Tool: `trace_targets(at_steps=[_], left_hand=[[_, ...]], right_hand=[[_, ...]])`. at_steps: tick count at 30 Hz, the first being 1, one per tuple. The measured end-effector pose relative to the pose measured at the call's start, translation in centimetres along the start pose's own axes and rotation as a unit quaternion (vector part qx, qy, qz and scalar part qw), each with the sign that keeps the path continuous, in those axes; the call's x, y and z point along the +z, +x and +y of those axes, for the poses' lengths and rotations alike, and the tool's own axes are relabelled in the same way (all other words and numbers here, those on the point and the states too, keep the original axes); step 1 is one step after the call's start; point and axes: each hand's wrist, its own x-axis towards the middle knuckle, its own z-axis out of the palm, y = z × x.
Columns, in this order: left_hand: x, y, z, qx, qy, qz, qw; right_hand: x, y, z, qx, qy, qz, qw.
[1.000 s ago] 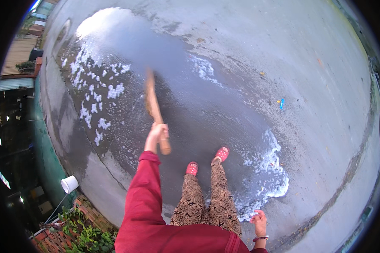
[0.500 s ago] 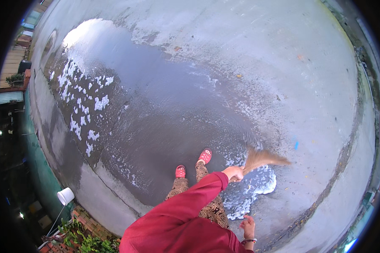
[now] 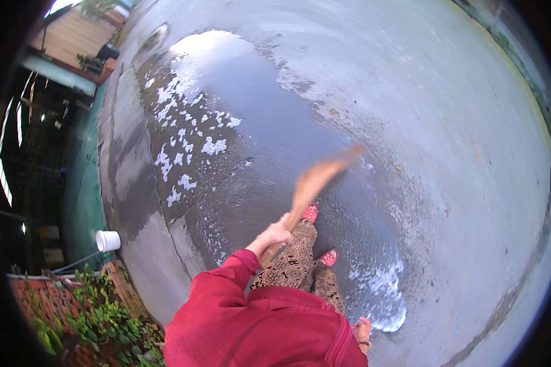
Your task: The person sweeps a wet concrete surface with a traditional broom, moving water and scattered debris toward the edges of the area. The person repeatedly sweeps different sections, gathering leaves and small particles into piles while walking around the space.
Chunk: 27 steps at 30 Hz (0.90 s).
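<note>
My left hand (image 3: 277, 233) is closed round the handle of a straw-coloured grass broom (image 3: 315, 183). The broom slants up and to the right across my front, its bristle end smeared by motion over the wet concrete. At my right side hangs my right hand (image 3: 362, 331), a band round its wrist; it holds nothing that I can see, and its fingers are slightly bent and apart. Below the broom are my red sandals (image 3: 329, 257). A shallow puddle (image 3: 263, 116) spreads ahead, with white foam (image 3: 379, 293) to the right of my legs.
More foam patches (image 3: 213, 146) float at the puddle's left. A white bucket (image 3: 108, 241) lies tipped by the green floor edge at left. Leafy plants (image 3: 104, 324) grow in a brick bed (image 3: 125, 290) at lower left. Dry concrete (image 3: 459, 153) extends to the right.
My left hand has swung the broom from the right, by the foam, to the left across my legs. The whole view has turned, and my feet have shifted.
</note>
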Motion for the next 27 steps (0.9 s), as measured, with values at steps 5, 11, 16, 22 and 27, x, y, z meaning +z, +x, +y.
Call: trace_targets(at_steps=[5,11,16,22,27], left_hand=[[-11.5,4.9,-1.2,-0.041,-0.301,0.16,0.939],[-25.3,22.4,-1.7,-0.042,-0.559,0.08,0.824],[-18.4,36.4,10.3,-0.106,-0.244,0.172,0.948],[0.4,32.8,14.7,-0.017,0.129,-0.053,0.99],[5.6,31.4,19.1,0.121,0.27,-0.251,0.922]], right_hand=[[3.7,1.6,-7.1,-0.031,0.038,0.034,0.998],[11.7,0.3,-15.0,-0.052,-0.059,-0.022,0.997],[17.7,-2.7,-20.3,-0.11,-0.094,-0.059,0.988],[23.3,-7.0,-26.0,-0.076,-0.121,-0.035,0.989],[20.4,-7.1,-24.8,-0.064,-0.17,-0.02,0.983]])
